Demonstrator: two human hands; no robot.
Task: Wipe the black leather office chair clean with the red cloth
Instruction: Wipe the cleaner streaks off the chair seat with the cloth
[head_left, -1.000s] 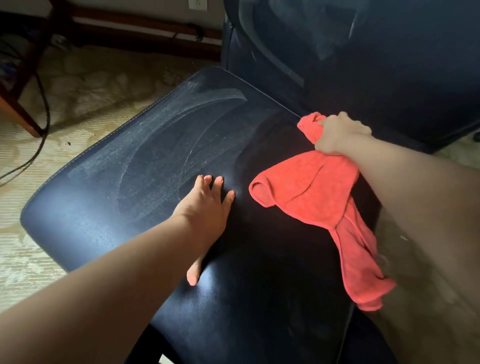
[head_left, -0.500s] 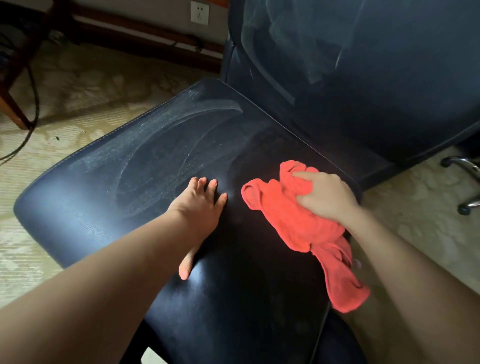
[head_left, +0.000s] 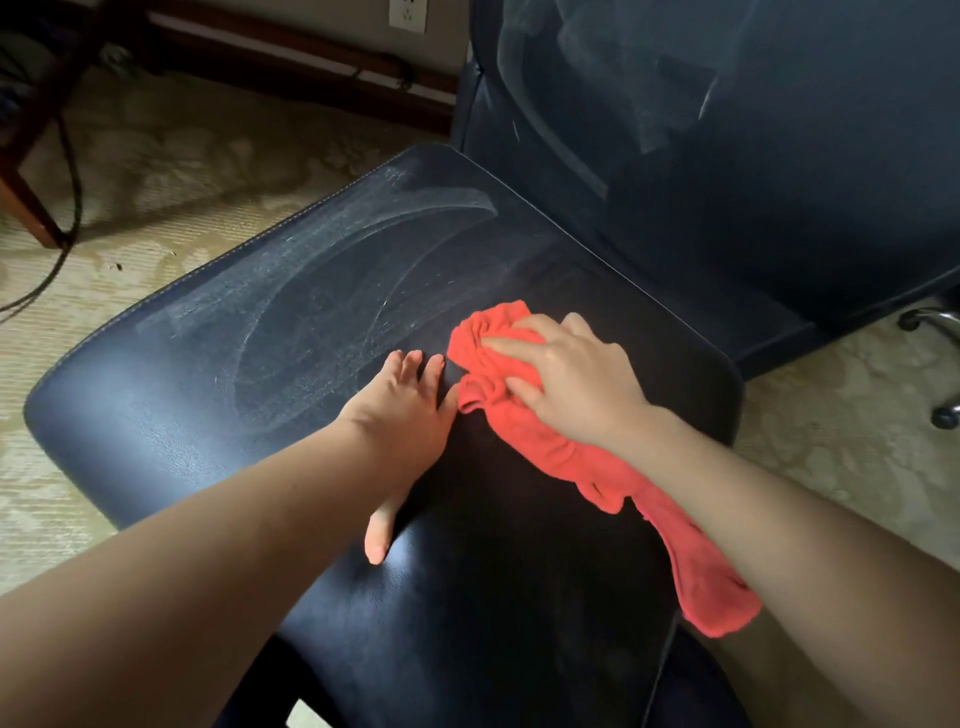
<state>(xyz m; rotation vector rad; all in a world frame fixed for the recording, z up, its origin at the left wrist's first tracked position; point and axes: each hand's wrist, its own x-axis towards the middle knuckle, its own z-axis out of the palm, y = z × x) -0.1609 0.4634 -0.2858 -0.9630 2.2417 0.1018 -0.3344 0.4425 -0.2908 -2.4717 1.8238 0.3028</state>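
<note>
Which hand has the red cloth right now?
The right hand grips the bunched red cloth against the seat; the left hand lies flat and bare on the leather beside it.

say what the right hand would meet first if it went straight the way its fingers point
Probably the left hand, flat on the seat beyond the red cloth under the right hand; otherwise dusty leather.
</note>
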